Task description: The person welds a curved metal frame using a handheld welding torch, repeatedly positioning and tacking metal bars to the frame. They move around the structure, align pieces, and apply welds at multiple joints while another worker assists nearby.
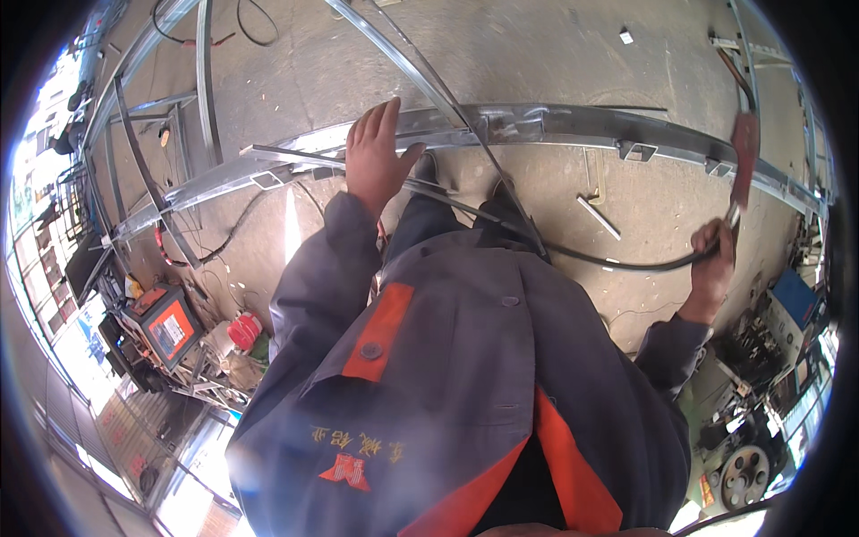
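Observation:
My left hand (374,157) is raised over the near side of a long grey steel beam (528,123), fingers stretched and thumb apart, with nothing in it. A thin metal bar (291,156) passes beside that wrist. Out to the right, my right hand (713,259) is closed around a black cable (626,266), which curves back toward my legs. Directly beyond this fist is a long reddish-brown piece (744,161) with a metallic lower end, crossing in front of the beam. Whether it joins the cable is hidden by my fingers.
Slanting metal bars (394,58) cross the beam ahead of my feet. A metal frame (206,85) stands at left. An orange-fronted machine (170,331) and a red round object (244,330) sit lower left. A blue-and-white box (792,309) and a wheel (744,474) are at right.

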Demonstrator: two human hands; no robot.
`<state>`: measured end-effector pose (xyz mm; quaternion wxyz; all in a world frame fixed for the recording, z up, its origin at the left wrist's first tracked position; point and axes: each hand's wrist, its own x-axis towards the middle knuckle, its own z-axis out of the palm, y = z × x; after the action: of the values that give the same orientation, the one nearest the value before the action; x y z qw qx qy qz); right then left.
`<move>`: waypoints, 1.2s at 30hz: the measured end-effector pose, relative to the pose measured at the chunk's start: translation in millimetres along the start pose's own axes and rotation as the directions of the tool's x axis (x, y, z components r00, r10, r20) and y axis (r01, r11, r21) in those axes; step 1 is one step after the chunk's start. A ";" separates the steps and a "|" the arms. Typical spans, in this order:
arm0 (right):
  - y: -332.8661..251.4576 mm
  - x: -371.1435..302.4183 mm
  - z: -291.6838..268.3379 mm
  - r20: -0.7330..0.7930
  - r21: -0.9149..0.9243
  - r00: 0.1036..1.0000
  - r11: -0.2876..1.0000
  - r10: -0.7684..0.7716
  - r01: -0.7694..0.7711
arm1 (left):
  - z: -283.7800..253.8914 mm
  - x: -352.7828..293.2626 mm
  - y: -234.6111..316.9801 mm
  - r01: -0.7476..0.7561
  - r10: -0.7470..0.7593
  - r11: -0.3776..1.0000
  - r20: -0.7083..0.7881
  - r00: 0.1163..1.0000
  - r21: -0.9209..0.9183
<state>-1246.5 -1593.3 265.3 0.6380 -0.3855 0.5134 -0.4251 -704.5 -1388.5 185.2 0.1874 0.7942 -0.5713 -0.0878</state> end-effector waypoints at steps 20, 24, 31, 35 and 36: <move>88.7 -116.8 171.2 -0.040 -0.066 0.927 0.925 0.372 -0.374 | 34.0 66.8 -17.7 -0.489 0.411 0.860 0.373 0.832 0.142; 99.7 -123.7 191.4 0.107 -0.141 0.900 0.902 0.423 -0.407 | 37.5 66.2 -18.2 -0.500 0.427 0.856 0.362 0.829 0.135; 99.8 -126.0 212.5 0.272 -0.169 0.893 0.931 0.359 -0.323 | 47.2 67.8 -23.0 -0.500 0.461 0.865 0.326 0.826 0.042; 126.7 -120.4 214.6 0.113 -0.356 0.932 0.889 0.346 -0.287 | 51.4 70.5 -23.7 -0.491 0.468 0.871 0.313 0.827 -0.005; 136.1 -117.1 214.8 0.062 -0.330 0.917 0.875 0.393 -0.353 | 51.1 71.3 -23.7 -0.499 0.483 0.866 0.280 0.830 -0.017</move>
<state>-1028.4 -1425.1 215.0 0.6701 -0.4014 0.5973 -0.1820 -678.2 -1459.0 134.4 0.1000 0.6057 -0.7787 -0.1297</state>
